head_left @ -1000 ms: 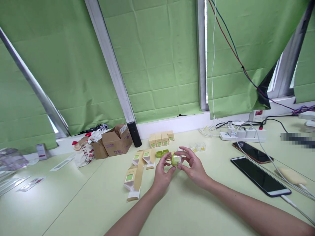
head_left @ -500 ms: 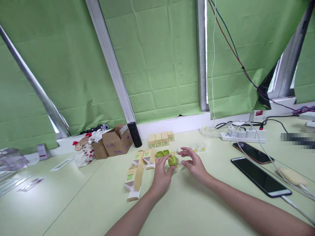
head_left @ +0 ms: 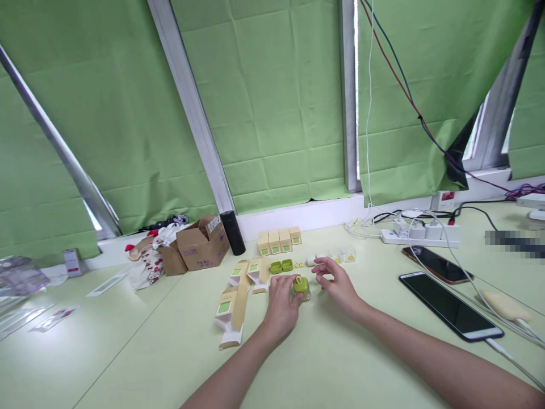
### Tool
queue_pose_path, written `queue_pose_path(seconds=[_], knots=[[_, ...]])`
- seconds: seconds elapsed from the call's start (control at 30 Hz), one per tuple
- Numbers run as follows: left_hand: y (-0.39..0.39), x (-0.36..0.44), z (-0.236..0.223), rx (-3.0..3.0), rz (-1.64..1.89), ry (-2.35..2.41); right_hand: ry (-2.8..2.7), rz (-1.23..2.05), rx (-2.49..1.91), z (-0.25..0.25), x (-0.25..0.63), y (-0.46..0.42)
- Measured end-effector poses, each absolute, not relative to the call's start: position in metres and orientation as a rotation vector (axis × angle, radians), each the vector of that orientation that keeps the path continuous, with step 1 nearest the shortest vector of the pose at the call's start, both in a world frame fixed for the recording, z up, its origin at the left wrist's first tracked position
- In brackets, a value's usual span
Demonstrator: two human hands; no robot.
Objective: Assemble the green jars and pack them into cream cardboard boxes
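Note:
My left hand (head_left: 281, 301) is closed around the side of a small olive-green case (head_left: 301, 286) with a yellow loop on top and a clear lower part. The case stands upright at the tabletop. My right hand (head_left: 339, 286) hovers just to its right, fingers apart and bent, holding nothing visible. Behind the hands lie an opened pair of green case halves (head_left: 281, 266), some tiny yellow pieces (head_left: 298, 264), a white item (head_left: 312, 260) partly behind my right fingers, and clear containers (head_left: 349, 255) with yellow bits inside.
Opened cartons (head_left: 227, 309) lie left of my left hand. Several small closed boxes (head_left: 279, 241) stand in a row at the back, near a black cylinder (head_left: 233, 233) and a cardboard box (head_left: 202, 244). On the right are phones (head_left: 451, 307), cables and a power strip (head_left: 421, 234).
The green case has gone from tilted to upright and moved slightly lower, still in my left hand. My right fingers have drawn in a little and sit slightly farther right.

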State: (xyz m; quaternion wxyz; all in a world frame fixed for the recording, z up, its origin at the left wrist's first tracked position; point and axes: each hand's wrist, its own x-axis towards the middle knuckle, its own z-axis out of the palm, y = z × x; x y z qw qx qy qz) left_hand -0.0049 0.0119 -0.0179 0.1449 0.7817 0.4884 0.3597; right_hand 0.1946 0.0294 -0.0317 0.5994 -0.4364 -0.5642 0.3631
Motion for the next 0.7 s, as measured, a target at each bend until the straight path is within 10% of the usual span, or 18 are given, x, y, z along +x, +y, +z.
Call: queue_pose_path(seconds=[0.7], knots=[[0.0091, -0.0029, -0.0152, 2.331, 0.865, 1.541, -1.331, 0.852, -1.05, -0.0348, 0.1961, 0.0327]])
